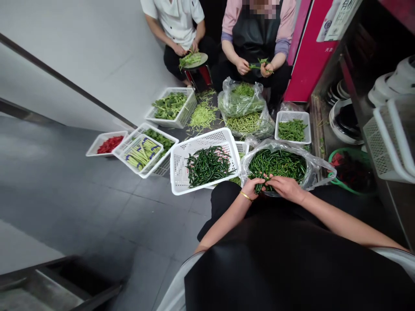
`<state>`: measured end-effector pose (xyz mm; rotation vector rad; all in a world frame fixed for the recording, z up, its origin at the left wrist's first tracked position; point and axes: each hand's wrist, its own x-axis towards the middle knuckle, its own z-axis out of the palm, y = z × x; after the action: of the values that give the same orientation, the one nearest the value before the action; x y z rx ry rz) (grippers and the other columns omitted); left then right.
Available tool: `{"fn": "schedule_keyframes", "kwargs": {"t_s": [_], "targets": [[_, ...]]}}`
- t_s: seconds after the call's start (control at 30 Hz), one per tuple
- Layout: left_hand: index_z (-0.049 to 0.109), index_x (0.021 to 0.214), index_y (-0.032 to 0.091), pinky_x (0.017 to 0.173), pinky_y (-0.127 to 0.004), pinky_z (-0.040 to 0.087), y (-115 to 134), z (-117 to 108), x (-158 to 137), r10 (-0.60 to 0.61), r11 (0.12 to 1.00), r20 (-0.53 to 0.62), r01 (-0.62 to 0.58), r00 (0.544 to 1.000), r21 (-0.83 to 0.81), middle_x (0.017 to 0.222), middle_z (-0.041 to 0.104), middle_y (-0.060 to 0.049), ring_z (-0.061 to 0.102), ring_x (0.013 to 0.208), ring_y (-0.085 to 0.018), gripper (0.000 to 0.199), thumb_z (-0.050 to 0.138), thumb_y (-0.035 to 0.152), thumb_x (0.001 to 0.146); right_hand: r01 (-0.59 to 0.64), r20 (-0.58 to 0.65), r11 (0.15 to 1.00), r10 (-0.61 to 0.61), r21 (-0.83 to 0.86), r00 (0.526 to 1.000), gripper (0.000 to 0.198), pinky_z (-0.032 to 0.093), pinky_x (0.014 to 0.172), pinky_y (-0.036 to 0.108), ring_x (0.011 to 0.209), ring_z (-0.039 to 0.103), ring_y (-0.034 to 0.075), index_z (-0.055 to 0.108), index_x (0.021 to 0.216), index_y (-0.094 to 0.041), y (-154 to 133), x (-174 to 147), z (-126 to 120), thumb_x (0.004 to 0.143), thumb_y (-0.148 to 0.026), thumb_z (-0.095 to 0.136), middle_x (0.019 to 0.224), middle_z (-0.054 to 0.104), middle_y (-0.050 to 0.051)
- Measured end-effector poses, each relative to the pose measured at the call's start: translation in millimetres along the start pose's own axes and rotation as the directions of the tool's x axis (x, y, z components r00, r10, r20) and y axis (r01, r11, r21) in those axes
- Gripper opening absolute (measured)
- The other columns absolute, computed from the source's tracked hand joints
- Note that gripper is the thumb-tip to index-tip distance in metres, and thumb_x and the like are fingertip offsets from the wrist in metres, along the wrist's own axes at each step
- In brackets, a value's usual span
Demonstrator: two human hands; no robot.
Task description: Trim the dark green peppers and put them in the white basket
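Note:
My left hand (251,188) is closed around a small bunch of green chili peppers (258,187) at the near edge of a clear plastic bag (319,166). The fingers of my right hand (287,186) are pinched together at the same bunch, touching the peppers; whether they grip one is too small to make out. Many more green chili peppers (277,166) fill the bag under and beyond my hands. Left of the bag, a white perforated basket (180,162) holds a heap of dark green chili peppers (209,166).
Further left are a basket of leafy greens with bundled stalks (142,152) and a tray of red peppers (110,144). Two people sit opposite, handling green stalks (191,59). A green basin (348,190) and a shelf of white containers (394,82) stand on the right.

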<state>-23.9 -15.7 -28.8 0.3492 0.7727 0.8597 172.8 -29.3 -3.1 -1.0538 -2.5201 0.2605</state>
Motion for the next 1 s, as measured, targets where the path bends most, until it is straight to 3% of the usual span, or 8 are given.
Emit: {"fn": "schedule_keyframes", "kwargs": {"t_s": [0.13,0.2,0.33,0.6,0.7,0.77,0.83,1.0], "targets": [[0.063,0.099,0.012,0.046,-0.021,0.037,1,3,-6,0.044,0.997,0.034,-0.046,0.998,0.065,0.083,0.069,-0.004,0.057,0.058,-0.010,0.052,0.080,0.017,0.050,-0.001,-0.006,0.985,0.003,0.170,1.000,0.033,0.052,0.090,0.034,0.104,0.065,0.019,0.066,0.118,-0.025,-11,-8,-1,0.095,-0.020,0.043,0.119,0.068,0.008],[0.061,0.101,0.012,0.046,-0.020,0.036,2,5,-10,0.071,0.992,0.047,-0.075,0.996,0.098,0.082,0.069,-0.004,0.058,0.058,-0.010,0.055,0.082,0.020,0.051,-0.106,0.029,0.939,0.102,0.327,0.994,0.028,0.053,0.082,0.032,0.093,0.067,0.018,0.067,0.110,-0.024,-10,-2,-8,0.094,-0.025,0.044,0.106,0.071,0.008],[0.058,0.099,0.012,0.044,-0.020,0.035,5,8,-17,0.032,0.976,0.076,-0.047,0.997,0.211,0.078,0.068,-0.004,0.060,0.057,-0.012,0.054,0.082,0.021,0.051,-0.439,0.215,0.659,0.396,0.610,0.893,0.031,0.044,0.051,0.025,0.050,0.054,0.012,0.062,0.083,-0.019,-8,18,-21,0.091,-0.047,0.049,0.060,0.060,-0.001],[0.053,0.091,0.014,0.044,-0.019,0.036,14,12,-24,0.009,0.873,0.100,-0.057,0.995,0.485,0.070,0.067,-0.001,0.057,0.050,-0.010,0.049,0.081,0.020,0.052,-0.641,0.526,0.435,0.368,0.632,0.767,0.047,0.030,0.044,0.022,0.039,0.041,0.009,0.053,0.061,-0.019,-10,34,-15,0.073,-0.064,0.064,0.043,0.048,-0.005],[0.051,0.087,0.015,0.050,-0.021,0.044,14,19,-26,0.080,0.867,0.096,-0.117,0.992,0.484,0.067,0.065,0.002,0.057,0.050,-0.010,0.051,0.083,0.019,0.047,-0.585,0.460,0.513,0.360,0.629,0.811,0.046,0.035,0.048,0.024,0.043,0.044,0.010,0.056,0.064,-0.019,-10,29,-16,0.081,-0.062,0.054,0.048,0.051,-0.003],[0.051,0.086,0.015,0.052,-0.023,0.045,12,22,-24,0.091,0.893,0.068,-0.112,0.994,0.437,0.064,0.063,0.003,0.058,0.051,-0.011,0.053,0.084,0.021,0.046,-0.425,0.228,0.708,0.361,0.564,0.904,0.043,0.039,0.056,0.025,0.056,0.051,0.013,0.056,0.061,-0.020,-10,28,-16,0.086,-0.054,0.051,0.059,0.055,0.001],[0.052,0.088,0.015,0.050,-0.023,0.044,12,24,-18,0.078,0.898,0.048,-0.091,0.996,0.430,0.060,0.061,0.004,0.057,0.048,-0.011,0.053,0.084,0.024,0.048,-0.324,0.048,0.826,0.342,0.462,0.939,0.039,0.040,0.060,0.027,0.061,0.051,0.014,0.053,0.057,-0.021,-7,30,-14,0.087,-0.047,0.051,0.065,0.055,0.002],[0.052,0.092,0.015,0.056,-0.027,0.048,25,23,-9,0.150,0.880,0.042,-0.152,0.988,0.451,0.062,0.061,0.003,0.058,0.051,-0.012,0.062,0.089,0.023,0.043,-0.324,0.036,0.822,0.349,0.469,0.937,0.030,0.044,0.066,0.029,0.066,0.057,0.016,0.061,0.064,-0.022,-2,39,-13,0.086,-0.041,0.052,0.070,0.062,0.002]]}}
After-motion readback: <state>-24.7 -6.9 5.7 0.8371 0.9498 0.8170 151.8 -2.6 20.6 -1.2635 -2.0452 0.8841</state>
